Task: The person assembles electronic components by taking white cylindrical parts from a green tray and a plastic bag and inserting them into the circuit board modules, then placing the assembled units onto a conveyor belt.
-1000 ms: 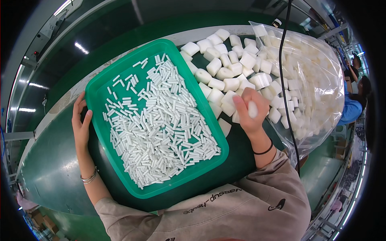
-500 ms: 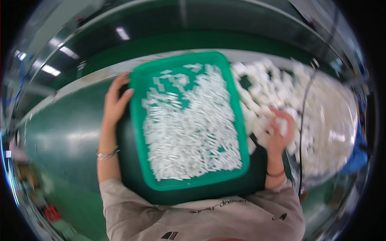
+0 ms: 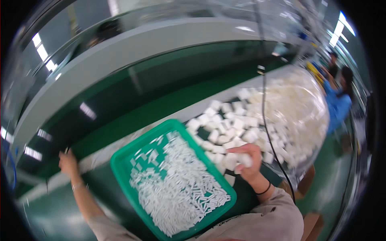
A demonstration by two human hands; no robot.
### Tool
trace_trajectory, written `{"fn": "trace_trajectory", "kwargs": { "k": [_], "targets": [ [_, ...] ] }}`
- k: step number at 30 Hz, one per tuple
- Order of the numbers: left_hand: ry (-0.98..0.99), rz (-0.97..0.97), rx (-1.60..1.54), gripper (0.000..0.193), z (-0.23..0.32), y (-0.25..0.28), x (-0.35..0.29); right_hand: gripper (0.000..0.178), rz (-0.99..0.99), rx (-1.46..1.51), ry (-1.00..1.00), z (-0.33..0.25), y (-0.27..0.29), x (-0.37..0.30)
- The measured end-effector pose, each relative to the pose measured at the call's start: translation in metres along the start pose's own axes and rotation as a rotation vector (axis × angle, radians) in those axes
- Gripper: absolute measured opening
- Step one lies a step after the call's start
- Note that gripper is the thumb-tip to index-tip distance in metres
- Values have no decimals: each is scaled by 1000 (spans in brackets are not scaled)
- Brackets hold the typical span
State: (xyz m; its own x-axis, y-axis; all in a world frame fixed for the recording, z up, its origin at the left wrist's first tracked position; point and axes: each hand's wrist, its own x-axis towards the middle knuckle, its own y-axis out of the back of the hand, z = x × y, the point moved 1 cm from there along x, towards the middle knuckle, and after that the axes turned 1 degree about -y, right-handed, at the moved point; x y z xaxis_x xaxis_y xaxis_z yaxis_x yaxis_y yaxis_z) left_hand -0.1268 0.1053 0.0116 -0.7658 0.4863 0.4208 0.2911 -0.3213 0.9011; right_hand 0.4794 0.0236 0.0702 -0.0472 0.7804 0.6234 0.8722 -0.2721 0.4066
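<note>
My right hand [image 3: 252, 165] curls its fingers around a white foam-like block [image 3: 244, 160], at the near edge of a loose spread of similar white blocks [image 3: 225, 124]. Far out to the left, my left hand [image 3: 68, 162] reaches to the pale edge of the work surface. Its fingers look bent together; blur and distance hide what they hold, if anything. Between my arms a green plastic tray [image 3: 122, 170] lies tilted in view. It carries a thick layer of small white strip-like pieces [image 3: 177, 193], thinner toward the far left corner. Neither hand touches the tray.
A clear plastic bag [image 3: 297, 108] full of white blocks lies at the right. A black cable [image 3: 265, 108] hangs down in front of it. A green belt [image 3: 161, 88] runs beyond the pale edge [image 3: 108, 152]. People in blue are at the far right, and cardboard boxes [image 3: 311, 229] stand lower right.
My left hand has left the tray's side and stretched out to the far left edge. The right hand has closed around a block. The view has turned, so the tray appears lower and tilted.
</note>
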Motion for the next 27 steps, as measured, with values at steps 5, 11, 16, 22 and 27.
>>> {"fn": "trace_trajectory", "kwargs": {
  "k": [5,11,16,22,27],
  "targets": [
    [-101,-87,79,38,0,-12,24,46,-130,148,-55,-24,-20,-4],
    [-290,13,-286,37,23,31,3,31,-555,485,-305,-48,-42,-8],
    [-502,-402,-1137,33,58,88,-65,33,-807,577,-501,-55,-42,-17],
    [-542,-772,-1544,27,84,174,-208,22,-699,315,-85,-49,-50,-39],
    [-442,-1030,-1660,27,94,192,-274,24,-724,-89,183,-43,-60,-51]
  ]
}}
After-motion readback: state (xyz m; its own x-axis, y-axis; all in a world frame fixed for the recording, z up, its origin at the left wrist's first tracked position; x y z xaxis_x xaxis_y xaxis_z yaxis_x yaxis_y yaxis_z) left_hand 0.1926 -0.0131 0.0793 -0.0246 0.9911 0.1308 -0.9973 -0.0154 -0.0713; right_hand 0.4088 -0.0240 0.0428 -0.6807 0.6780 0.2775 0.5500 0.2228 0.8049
